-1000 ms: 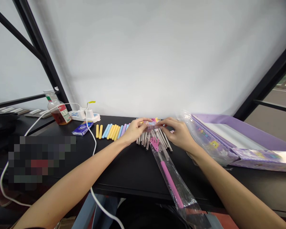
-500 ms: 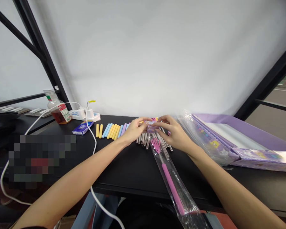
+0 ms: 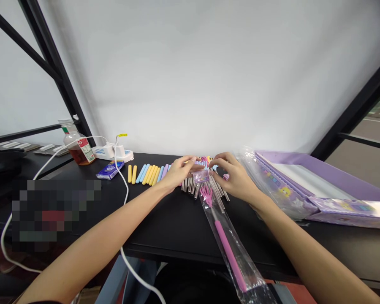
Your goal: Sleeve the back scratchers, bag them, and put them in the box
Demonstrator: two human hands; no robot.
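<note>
Bagged scratcher (image 3: 230, 256) extends from between left hand (image 3: 180, 172) and right hand (image 3: 233, 175).

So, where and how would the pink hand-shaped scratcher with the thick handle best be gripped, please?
I'd grip its thick pink handle mid-length from above, through the clear plastic sleeve, fingers on either side: it looks straight and slim, and slants across the black table's front edge.

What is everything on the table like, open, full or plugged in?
Pink scratcher: inside a clear bag
Bottle: upright, partly full
Power strip: plugs in
Purple box: open
Yellow sticks: lying down
Left hand, right hand: fingers bent, at the bag's top
</note>
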